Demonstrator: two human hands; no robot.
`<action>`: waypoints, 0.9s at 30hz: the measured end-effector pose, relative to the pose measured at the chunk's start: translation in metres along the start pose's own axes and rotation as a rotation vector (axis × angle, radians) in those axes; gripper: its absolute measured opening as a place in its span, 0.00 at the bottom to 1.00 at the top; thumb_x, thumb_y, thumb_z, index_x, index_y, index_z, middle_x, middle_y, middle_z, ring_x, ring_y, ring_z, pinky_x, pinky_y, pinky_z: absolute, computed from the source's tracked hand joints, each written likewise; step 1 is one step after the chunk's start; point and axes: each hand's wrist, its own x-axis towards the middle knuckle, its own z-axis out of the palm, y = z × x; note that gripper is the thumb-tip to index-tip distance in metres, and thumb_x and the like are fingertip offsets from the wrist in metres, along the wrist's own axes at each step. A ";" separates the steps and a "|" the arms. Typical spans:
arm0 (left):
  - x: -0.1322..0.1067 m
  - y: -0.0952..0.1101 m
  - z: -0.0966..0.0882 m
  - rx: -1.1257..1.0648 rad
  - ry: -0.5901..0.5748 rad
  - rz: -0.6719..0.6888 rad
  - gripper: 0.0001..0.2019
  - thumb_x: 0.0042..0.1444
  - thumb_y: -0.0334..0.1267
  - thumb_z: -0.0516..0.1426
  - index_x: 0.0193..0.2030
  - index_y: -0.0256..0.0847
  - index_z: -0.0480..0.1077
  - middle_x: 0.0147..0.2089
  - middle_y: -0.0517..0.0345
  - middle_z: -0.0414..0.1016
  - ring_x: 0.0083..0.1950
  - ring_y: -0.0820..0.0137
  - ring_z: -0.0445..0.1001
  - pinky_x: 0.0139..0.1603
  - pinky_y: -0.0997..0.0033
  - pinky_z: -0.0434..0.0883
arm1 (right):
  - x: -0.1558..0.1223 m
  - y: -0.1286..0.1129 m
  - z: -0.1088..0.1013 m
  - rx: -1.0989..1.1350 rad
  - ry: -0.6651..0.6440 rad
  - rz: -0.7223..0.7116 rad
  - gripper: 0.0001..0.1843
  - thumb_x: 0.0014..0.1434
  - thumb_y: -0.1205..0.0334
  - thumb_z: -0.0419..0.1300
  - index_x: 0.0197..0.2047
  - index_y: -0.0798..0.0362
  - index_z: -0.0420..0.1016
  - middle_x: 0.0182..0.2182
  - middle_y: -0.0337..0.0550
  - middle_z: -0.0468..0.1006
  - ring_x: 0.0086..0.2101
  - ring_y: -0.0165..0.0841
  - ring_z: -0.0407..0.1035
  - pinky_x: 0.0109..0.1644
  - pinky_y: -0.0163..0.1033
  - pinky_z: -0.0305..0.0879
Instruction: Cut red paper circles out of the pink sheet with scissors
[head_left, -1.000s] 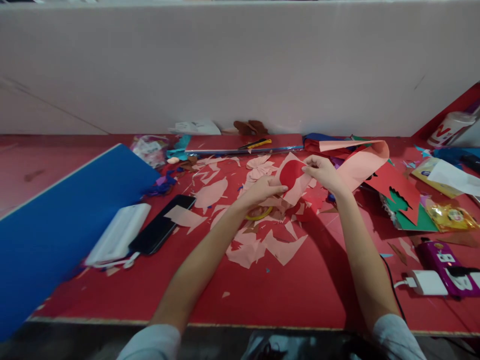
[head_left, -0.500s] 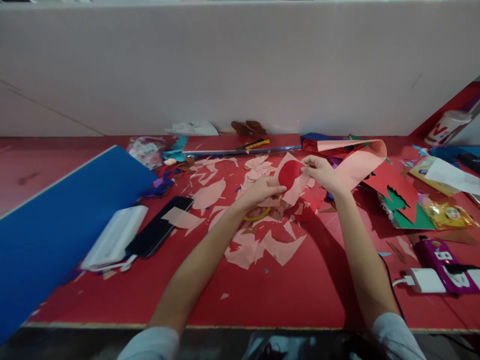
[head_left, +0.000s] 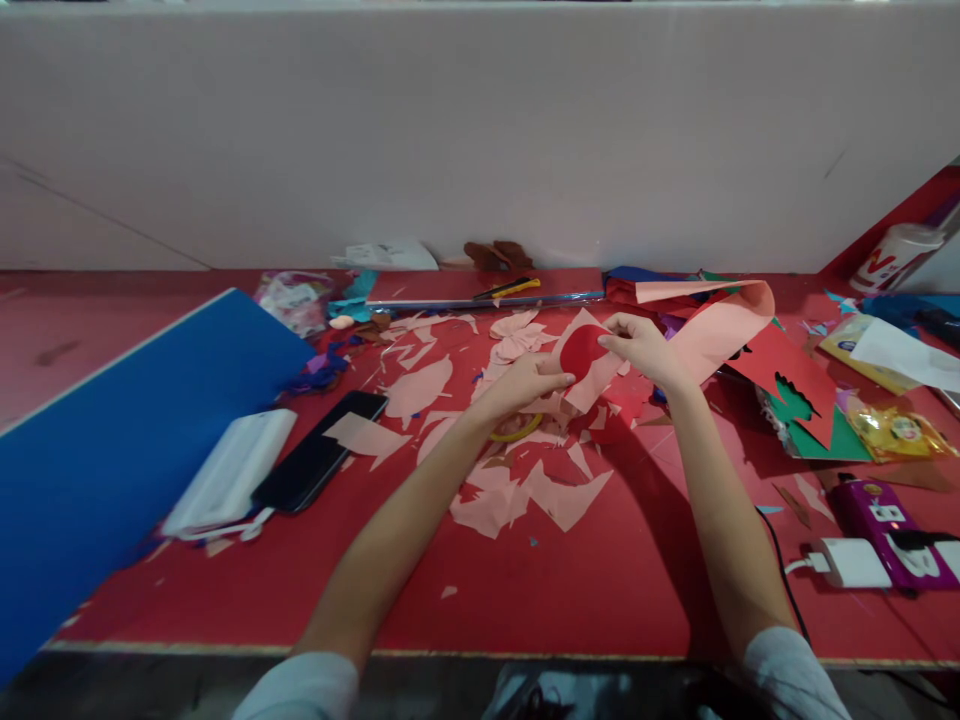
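Note:
Between my hands, above the middle of the table, is a piece of pink paper [head_left: 598,384] with a red rounded paper piece [head_left: 581,352] lying against it. My left hand [head_left: 531,380] pinches the two pieces at their lower left edge. At the upper right edge my right hand [head_left: 637,342] grips them between thumb and fingers. Beneath, pink paper scraps [head_left: 491,500] are strewn over the red tabletop [head_left: 540,590]. A yellow ring-shaped handle [head_left: 517,430] shows partly under the scraps. Behind my left hand lies a pink petal-shaped paper stack [head_left: 517,335].
A blue board [head_left: 150,450] leans in at the left, beside a white packet [head_left: 232,470] and a black phone [head_left: 322,455]. A yellow cutter [head_left: 514,287] lies at the back. To the right are curled pink paper [head_left: 724,335], a purple power strip [head_left: 892,530] and a cup [head_left: 892,258].
Almost nothing differs. The held pink and red pieces have shifted very slightly to the right and down, with both hands still gripping them.

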 end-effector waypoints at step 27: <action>-0.010 0.011 -0.022 0.171 -0.122 0.033 0.07 0.46 0.40 0.58 0.27 0.40 0.69 0.20 0.66 0.64 0.23 0.76 0.61 0.24 0.77 0.57 | -0.007 -0.005 0.000 0.127 -0.310 0.104 0.09 0.44 0.58 0.61 0.26 0.55 0.74 0.24 0.36 0.74 0.29 0.29 0.66 0.37 0.35 0.62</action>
